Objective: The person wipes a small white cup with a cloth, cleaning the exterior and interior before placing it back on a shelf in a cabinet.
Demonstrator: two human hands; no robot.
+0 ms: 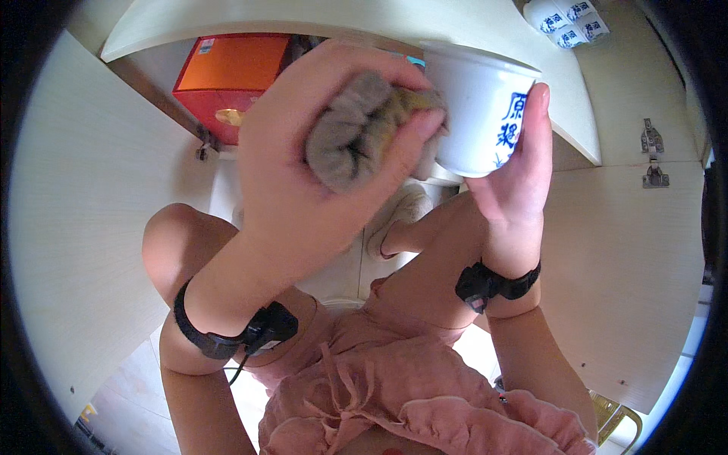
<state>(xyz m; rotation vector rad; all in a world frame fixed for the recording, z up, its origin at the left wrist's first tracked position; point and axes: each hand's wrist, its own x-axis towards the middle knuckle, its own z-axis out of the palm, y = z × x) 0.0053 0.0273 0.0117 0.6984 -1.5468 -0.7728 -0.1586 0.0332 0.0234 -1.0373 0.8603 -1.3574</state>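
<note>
My left hand [324, 153] is closed around a bunched grey-brown cloth [352, 133], which lies against or close to the left side of a white cup [480, 108]. Blue characters mark the cup's right side. My right hand [520, 153] holds this cup from the right and below, its thumb or a finger up along the wall. The cup is upright and slightly tilted, with its rim near the pale shelf edge. What lies inside the cup is hidden from view.
A red and orange box [230, 68] sits in the cabinet below the curved pale shelf [352, 20]. Several wrapped white cups [569, 25] stand at the upper right. Cabinet doors [102, 216] flank me on both sides, the right one with metal hinges [654, 153].
</note>
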